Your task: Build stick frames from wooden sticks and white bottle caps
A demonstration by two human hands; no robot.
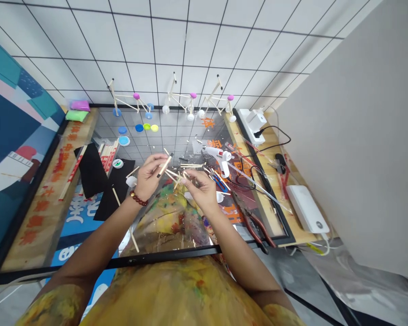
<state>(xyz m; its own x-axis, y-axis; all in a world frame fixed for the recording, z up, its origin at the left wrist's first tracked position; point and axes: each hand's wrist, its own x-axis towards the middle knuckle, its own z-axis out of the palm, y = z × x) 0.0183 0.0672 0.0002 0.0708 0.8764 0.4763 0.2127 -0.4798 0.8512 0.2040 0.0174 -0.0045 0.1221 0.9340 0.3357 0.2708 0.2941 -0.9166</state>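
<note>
My left hand (150,175) is closed round the handlebar end of a small bicycle frame of thin wooden sticks (172,173). Its crossbar has black ends and tilts up beside my fingers. At the frame's other end, my right hand (201,186) pinches the sticks; the fingertips partly hide the joint. Beneath my hands, white round caps (219,197) and loose sticks (191,165) lie on the glassy tabletop. To the right of my right hand rests a white hot glue gun (221,158), its nozzle pointing left.
Several stick bicycles (177,96) with pink seats stand at the back by the tiled wall. Blue and yellow caps (139,128) lie before them. Black sheets (91,170) are on the left, pliers (253,224) on the right. A power strip (250,127) and cables line the right edge.
</note>
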